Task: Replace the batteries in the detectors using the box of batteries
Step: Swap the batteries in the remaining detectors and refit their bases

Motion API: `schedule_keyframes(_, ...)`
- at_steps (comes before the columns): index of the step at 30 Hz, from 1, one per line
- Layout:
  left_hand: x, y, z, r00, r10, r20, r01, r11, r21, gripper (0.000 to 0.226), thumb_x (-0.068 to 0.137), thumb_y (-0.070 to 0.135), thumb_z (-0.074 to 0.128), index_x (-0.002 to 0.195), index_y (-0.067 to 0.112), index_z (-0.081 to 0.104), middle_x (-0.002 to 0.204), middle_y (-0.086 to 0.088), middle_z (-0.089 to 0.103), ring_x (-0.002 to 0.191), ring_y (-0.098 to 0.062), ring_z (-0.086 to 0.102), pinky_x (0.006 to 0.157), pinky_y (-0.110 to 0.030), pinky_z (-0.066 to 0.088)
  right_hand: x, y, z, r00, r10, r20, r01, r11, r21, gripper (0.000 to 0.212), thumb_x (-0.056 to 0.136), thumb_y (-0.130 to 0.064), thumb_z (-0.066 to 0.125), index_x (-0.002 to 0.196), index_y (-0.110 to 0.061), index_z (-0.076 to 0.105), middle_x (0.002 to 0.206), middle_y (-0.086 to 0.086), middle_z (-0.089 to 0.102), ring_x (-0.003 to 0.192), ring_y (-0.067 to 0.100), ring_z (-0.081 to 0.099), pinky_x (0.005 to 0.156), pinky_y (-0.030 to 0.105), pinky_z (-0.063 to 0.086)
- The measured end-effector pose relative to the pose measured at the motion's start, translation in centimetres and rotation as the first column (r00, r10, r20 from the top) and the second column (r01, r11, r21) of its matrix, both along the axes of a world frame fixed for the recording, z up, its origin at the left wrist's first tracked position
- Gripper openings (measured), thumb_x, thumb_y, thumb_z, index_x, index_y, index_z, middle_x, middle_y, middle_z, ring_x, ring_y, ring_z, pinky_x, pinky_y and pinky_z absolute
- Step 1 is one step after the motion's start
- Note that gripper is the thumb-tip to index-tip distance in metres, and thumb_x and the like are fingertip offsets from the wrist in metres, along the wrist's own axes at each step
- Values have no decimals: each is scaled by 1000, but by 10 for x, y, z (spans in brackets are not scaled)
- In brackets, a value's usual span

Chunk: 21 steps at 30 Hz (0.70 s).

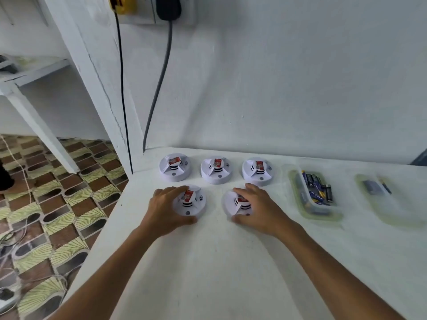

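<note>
Our left hand [165, 210] held the near-left detector [190, 202] from its left side, fingers curled over the far rim and thumb hooked round the near edge. Our right hand [255, 207] held the near-right detector [238, 202] the same way from the right, forefinger reaching over its far edge, thumb tucked under the near rim; that grip was blurred, so we could not tell how firmly it closed. Both detectors sat on the white table [208, 262], side by side and apart from each other, each showing a red label on its raised centre.

Beyond them, along the wall, stood three more white detectors in a row: the far-left detector [175, 167], the middle detector [216, 170] and the far-right detector [258, 169], the last just beyond our right forefinger. Each carried the same red label on top.

To the right of the row lay the box of batteries [315, 195], a clear shallow container holding a loose pile of dark blue and black cells. Further right, well apart from it, lay a second clear tray [379, 192] with a small grey block and a thin dark stick in it; we could not make out what they were.

On the wall above, a black cable [121, 88] and a grey cable [159, 84] hung down from a socket toward the table's back edge. Left of the table we saw a patterned tiled floor [57, 192].
</note>
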<state>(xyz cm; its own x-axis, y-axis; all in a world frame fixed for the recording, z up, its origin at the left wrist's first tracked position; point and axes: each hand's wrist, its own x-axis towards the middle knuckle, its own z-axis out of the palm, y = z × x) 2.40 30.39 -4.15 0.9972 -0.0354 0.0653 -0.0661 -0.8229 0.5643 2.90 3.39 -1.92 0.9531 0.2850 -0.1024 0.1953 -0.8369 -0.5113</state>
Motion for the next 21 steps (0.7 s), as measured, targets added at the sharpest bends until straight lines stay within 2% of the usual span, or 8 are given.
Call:
schedule_keyframes(3, -2, 2, -2, 1000, -11, -2, 11, 1000, 17, 91, 58, 57, 84, 138, 28, 50, 131, 4, 57, 111, -20, 43, 92, -32, 38, 1, 1, -3, 998, -8, 58, 8, 1000, 6, 73, 75, -50, 72, 139, -33, 43, 136, -5, 41, 126, 21, 39, 99, 37, 41)
schedule_keyframes(6, -5, 2, 0, 1000, -20, 0, 20, 999, 45, 91, 61, 58, 82, 140, 30, 47, 136, 4, 54, 112, -18, 40, 91, -30, 37, 1, 1, -4, 997, 5, 76, -5, 1000, -3, 71, 74, -53, 70, 137, -34, 43, 131, -8, 43, 123, 20, 42, 96, 37, 44)
schedule_keyframes(8, -6, 2, 4, 998, -42, -41, 45, 996, 71, 95, 63, 61, 80, 144, 32, 40, 145, 4, 46, 122, -20, 37, 99, -35, 37, 2, 1, 0, 997, 29, 69, -24, 997, -68, 71, 75, -56, 68, 138, -36, 40, 134, -7, 40, 126, 20, 40, 97, 39, 42)
schedule_keyframes(11, -4, 3, 16, 993, -54, -103, 60, 996, 63, 100, 67, 68, 71, 150, 37, 25, 158, 3, 23, 139, -22, 21, 111, -45, 26, 8, 3, 12, 997, 57, 58, -44, 978, -201, 77, 75, -64, 64, 142, -36, 37, 148, -4, 32, 136, 21, 32, 104, 42, 35)
schedule_keyframes(12, 0, 4, 20, 996, -33, -81, 37, 998, 44, 96, 70, 71, 65, 150, 37, 25, 159, 4, 22, 141, -22, 19, 111, -47, 23, 11, 6, 18, 995, 64, 76, -47, 977, -208, 77, 76, -64, 63, 142, -34, 38, 148, -3, 33, 136, 20, 33, 105, 41, 34)
schedule_keyframes(14, 17, 8, 28, 1000, 28, 2, -28, 1000, 10, 83, 78, 72, 56, 147, 33, 33, 156, 3, 30, 140, -23, 22, 109, -48, 24, 20, 15, 29, 987, 95, 128, -75, 985, -158, 73, 80, -60, 62, 142, -29, 41, 144, -3, 42, 132, 18, 40, 104, 38, 37)
schedule_keyframes(17, 51, 9, 34, 994, 96, 47, -97, 995, 11, 64, 86, 50, 64, 142, 29, 42, 151, -1, 40, 137, -27, 29, 107, -49, 28, 38, 37, 40, 979, 125, 158, -119, 992, -45, 63, 86, -50, 62, 141, -24, 43, 144, -3, 45, 131, 17, 42, 104, 37, 38)
schedule_keyframes(21, 94, 8, 26, 990, 137, -40, -131, 984, 120, 73, 81, 52, 69, 143, 29, 39, 152, -3, 34, 138, -29, 25, 108, -50, 26, 71, 72, 44, 974, 148, 169, -154, 988, 22, 56, 91, -39, 60, 141, -18, 45, 144, 1, 45, 130, 18, 44, 105, 35, 39)
